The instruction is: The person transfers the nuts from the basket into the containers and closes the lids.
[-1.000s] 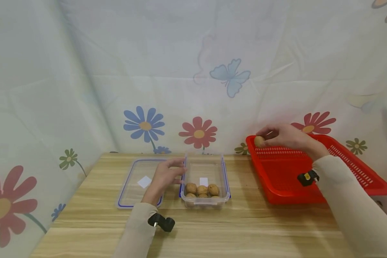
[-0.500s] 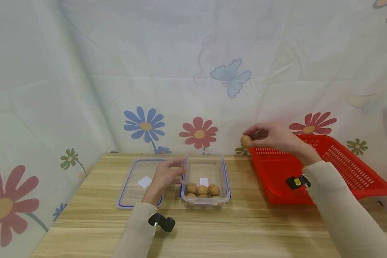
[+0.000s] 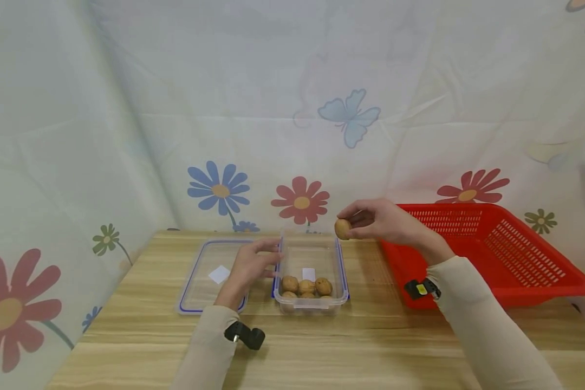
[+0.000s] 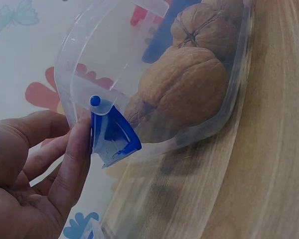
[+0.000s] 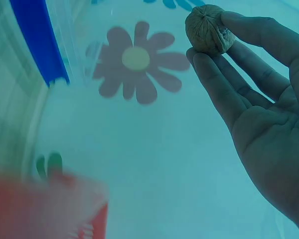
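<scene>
My right hand (image 3: 380, 219) pinches a walnut (image 3: 342, 229) between thumb and fingertips, in the air beside the back right corner of a clear plastic food container (image 3: 314, 305). In the right wrist view the same walnut (image 5: 207, 30) sits at the fingertips. Several walnuts (image 3: 306, 287) lie in the front part of the container. My left hand (image 3: 248, 265) is at the container's left side, its fingers loosely bent. The left wrist view has its fingers (image 4: 77, 154) touching the wall by a blue latch (image 4: 112, 132) that hangs down.
Left of the container a clear lid (image 3: 200, 287) with a blue seal lies flat on the wooden table (image 3: 322, 352). A red plastic basket (image 3: 507, 295) stands to the right, partly hidden by the right arm. A flowered curtain (image 3: 253, 135) hangs behind.
My right hand has carried the walnut leftward from above the red basket's rim to beside the container, dipping slightly at the end. The left hand has stayed in place.
</scene>
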A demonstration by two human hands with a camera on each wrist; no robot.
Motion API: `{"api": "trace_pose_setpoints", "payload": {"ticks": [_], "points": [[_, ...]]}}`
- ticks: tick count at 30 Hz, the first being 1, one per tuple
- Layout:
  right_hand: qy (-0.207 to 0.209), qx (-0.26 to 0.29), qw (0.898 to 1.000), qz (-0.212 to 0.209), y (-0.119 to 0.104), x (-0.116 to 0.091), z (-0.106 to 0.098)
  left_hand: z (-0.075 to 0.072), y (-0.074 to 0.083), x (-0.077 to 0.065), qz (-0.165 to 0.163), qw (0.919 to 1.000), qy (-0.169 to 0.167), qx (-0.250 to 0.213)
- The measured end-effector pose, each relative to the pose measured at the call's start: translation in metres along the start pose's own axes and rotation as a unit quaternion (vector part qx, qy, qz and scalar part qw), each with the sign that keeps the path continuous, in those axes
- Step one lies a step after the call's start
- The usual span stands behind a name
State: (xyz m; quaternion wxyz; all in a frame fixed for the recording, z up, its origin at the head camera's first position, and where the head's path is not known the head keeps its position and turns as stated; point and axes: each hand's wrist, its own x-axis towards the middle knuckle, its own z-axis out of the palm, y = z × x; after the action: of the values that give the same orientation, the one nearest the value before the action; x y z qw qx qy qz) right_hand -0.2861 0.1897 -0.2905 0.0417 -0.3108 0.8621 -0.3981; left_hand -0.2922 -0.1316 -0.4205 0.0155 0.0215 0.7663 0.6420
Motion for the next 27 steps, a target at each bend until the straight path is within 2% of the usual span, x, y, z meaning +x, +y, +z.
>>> {"api": "trace_pose_setpoints", "payload": {"ticks": [15,27], "points": [[-0.032,0.046,0.998,-0.016,0.01,0.026,0.067,0.0,0.0,0.0,0.001,0.9999,-0.005,-0.01],[-0.02,0.018,1.0,0.01,0.026,0.046,0.109,-0.001,0.0,0.0,0.0,0.9999,-0.014,-0.004]]}}
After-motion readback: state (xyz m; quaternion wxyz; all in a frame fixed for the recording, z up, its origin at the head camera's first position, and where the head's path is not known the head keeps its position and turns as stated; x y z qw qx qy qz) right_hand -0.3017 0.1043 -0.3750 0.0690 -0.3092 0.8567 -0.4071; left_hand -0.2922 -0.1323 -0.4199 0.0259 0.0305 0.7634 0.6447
